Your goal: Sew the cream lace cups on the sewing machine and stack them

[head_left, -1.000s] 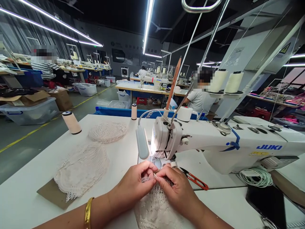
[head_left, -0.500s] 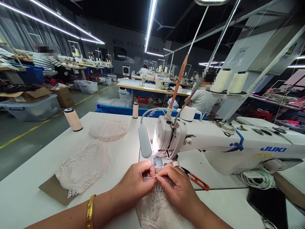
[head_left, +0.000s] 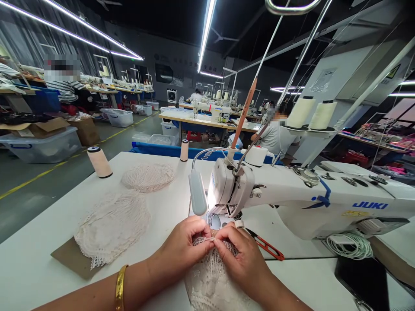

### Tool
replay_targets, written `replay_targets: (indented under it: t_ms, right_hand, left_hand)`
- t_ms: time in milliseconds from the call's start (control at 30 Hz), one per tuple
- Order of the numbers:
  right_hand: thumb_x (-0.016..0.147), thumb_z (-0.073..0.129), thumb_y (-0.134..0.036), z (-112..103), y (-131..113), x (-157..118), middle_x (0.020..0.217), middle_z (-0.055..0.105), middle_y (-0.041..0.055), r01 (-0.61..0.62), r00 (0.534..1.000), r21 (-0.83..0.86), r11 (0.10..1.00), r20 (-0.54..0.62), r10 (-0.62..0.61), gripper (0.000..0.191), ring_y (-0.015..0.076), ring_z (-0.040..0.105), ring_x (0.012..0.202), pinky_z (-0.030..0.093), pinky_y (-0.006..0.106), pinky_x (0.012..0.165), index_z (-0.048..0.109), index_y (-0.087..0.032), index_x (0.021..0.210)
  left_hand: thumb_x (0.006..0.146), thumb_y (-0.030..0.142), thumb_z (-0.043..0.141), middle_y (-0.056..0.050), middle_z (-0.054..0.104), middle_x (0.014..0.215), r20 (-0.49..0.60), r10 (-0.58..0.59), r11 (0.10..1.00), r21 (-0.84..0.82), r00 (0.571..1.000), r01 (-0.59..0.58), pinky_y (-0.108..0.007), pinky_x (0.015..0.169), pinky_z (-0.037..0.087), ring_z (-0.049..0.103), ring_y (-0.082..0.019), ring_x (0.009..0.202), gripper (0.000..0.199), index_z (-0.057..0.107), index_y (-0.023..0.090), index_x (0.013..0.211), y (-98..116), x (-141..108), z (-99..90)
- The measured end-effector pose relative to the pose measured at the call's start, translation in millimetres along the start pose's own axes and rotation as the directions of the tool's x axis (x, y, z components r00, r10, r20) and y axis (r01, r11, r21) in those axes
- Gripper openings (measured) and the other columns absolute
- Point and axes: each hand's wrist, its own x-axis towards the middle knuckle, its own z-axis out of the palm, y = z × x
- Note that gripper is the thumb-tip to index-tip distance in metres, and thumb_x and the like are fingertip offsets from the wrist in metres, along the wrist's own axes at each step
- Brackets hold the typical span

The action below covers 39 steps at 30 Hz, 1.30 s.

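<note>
A pale lace piece (head_left: 210, 280) hangs from my fingers toward the front edge of the table, its upper edge just in front of the sewing machine's needle area. My left hand (head_left: 186, 244) is closed, thumb and fingers pinching that edge. Beside it my right hand (head_left: 241, 255) pinches the same edge, the fingertips of both hands nearly touching. Directly behind them stands the white sewing machine (head_left: 275, 185), its lamp (head_left: 197, 192) lighting the spot. Orange-handled thread snips (head_left: 267, 248) lie right of my right hand. The fingers hide part of the pinched edge.
Left on the white table (head_left: 155, 216) lie two lace stacks (head_left: 113, 229) (head_left: 148, 177), the nearer over brown card (head_left: 73, 259). Two thread cones (head_left: 100, 163) (head_left: 184, 151) stand behind. A coiled white cable (head_left: 348, 245) and a black flat object (head_left: 362, 278) are at right. Co-workers sit farther off.
Both hands keep their pinch on the lace piece and have hardly moved. The camera view has shifted very slightly.
</note>
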Motion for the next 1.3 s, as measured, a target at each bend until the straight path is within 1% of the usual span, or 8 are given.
replay_targets:
  t_ms: [100, 267, 433, 567, 667, 767, 1133, 1300]
  right_hand:
    - [0.106, 0.056, -0.022, -3.0, -4.1, -0.6, 0.083, 0.07, -0.0036, 0.042, 0.999, -0.01, 0.999, -0.031, -0.042, 0.016, 0.0172, 0.065, 0.076, 0.047, 0.027, 0.071, 0.061, -0.027, 0.092]
    - [0.105, 0.057, -0.027, -5.6, -13.9, -2.6, 0.08, 0.067, -0.0041, 0.068, 0.997, 0.054, 0.996, -0.049, -0.066, 0.018, 0.0156, 0.062, 0.071, 0.045, 0.025, 0.065, 0.057, -0.027, 0.088]
    - [0.101, 0.051, -0.021, 11.4, -1.7, 3.9, 0.076, 0.064, -0.0024, -0.119, 0.993, -0.078, 0.99, 0.018, 0.12, 0.019, 0.0186, 0.061, 0.071, 0.043, 0.028, 0.065, 0.054, -0.025, 0.083]
    - [0.1, 0.052, -0.02, 22.5, 12.8, 11.0, 0.081, 0.067, 0.0021, -0.182, 0.98, -0.19, 0.965, 0.047, 0.194, 0.022, 0.0243, 0.064, 0.082, 0.046, 0.031, 0.071, 0.051, -0.025, 0.079]
    - [0.099, 0.055, -0.019, 23.6, 16.4, 11.9, 0.088, 0.07, 0.004, -0.199, 0.977, -0.232, 0.952, 0.028, 0.211, 0.018, 0.0256, 0.067, 0.085, 0.046, 0.031, 0.069, 0.055, -0.025, 0.081]
    - [0.1, 0.058, -0.021, 22.6, 17.7, 10.3, 0.092, 0.072, 0.0053, -0.204, 0.977, -0.276, 0.939, 0.01, 0.215, 0.014, 0.0264, 0.069, 0.084, 0.045, 0.031, 0.065, 0.06, -0.025, 0.087]
    - [0.107, 0.042, -0.011, 12.8, 14.4, 0.5, 0.091, 0.069, 0.0055, 0.084, 0.992, -0.352, 0.932, 0.117, -0.046, 0.029, 0.0228, 0.064, 0.076, 0.047, 0.034, 0.069, 0.065, -0.024, 0.097]
    - [0.104, 0.043, -0.006, 13.6, 18.5, 0.5, 0.095, 0.073, 0.0062, 0.104, 0.99, -0.356, 0.929, 0.128, -0.062, 0.029, 0.0206, 0.064, 0.069, 0.045, 0.034, 0.064, 0.064, -0.022, 0.097]
  left_hand:
    - [0.088, 0.043, 0.064, -0.001, 0.063, 0.082, 0.042, 0.015, 0.999, 0.035, 0.999, -0.016, -0.033, 0.077, 0.042, 0.056, -0.021, 0.084, 0.026, 0.063, 0.021, 0.074, 6.4, -2.4, -4.3]
    - [0.085, 0.053, 0.066, 0.0, 0.059, 0.084, 0.258, -0.099, 0.983, -0.123, 0.961, 0.134, -0.031, 0.074, 0.043, 0.055, -0.02, 0.084, 0.036, 0.058, 0.021, 0.073, 23.9, -6.0, -14.7]
    - [0.088, 0.034, 0.058, 0.0, 0.05, 0.072, 0.16, -0.148, 0.953, 0.287, 0.976, 0.097, -0.034, 0.075, 0.037, 0.048, -0.02, 0.079, 0.037, 0.036, 0.02, 0.062, 16.1, 1.6, -5.7]
    - [0.092, 0.025, 0.059, -0.003, 0.063, 0.089, -0.035, 0.093, 0.856, 0.513, 0.995, -0.061, -0.038, 0.08, 0.038, 0.052, -0.023, 0.083, 0.013, 0.054, 0.02, 0.081, -5.3, -0.3, 10.1]
    - [0.093, 0.013, 0.06, -0.004, 0.067, 0.096, -0.082, 0.417, 0.745, 0.601, 0.905, -0.289, -0.036, 0.077, 0.035, 0.054, -0.022, 0.082, 0.008, 0.062, 0.02, 0.09, -15.8, -2.7, 14.5]
    - [0.1, 0.008, 0.058, 0.0, 0.066, 0.079, 0.002, 0.574, 0.633, 0.633, 0.819, -0.446, -0.035, 0.072, 0.031, 0.053, -0.021, 0.075, 0.025, 0.061, 0.021, 0.079, -18.9, -0.9, 13.5]
    - [0.104, 0.011, 0.056, -0.002, 0.071, 0.082, 0.044, 0.554, 0.621, 0.643, 0.831, -0.448, -0.035, 0.068, 0.033, 0.061, -0.021, 0.077, 0.03, 0.064, 0.019, 0.076, -23.1, 1.0, 10.1]
    - [0.097, 0.011, 0.061, -0.001, 0.073, 0.088, 0.004, 0.528, 0.651, 0.64, 0.849, -0.407, -0.037, 0.071, 0.037, 0.061, -0.023, 0.08, 0.018, 0.068, 0.021, 0.084, -33.5, -0.4, 14.1]
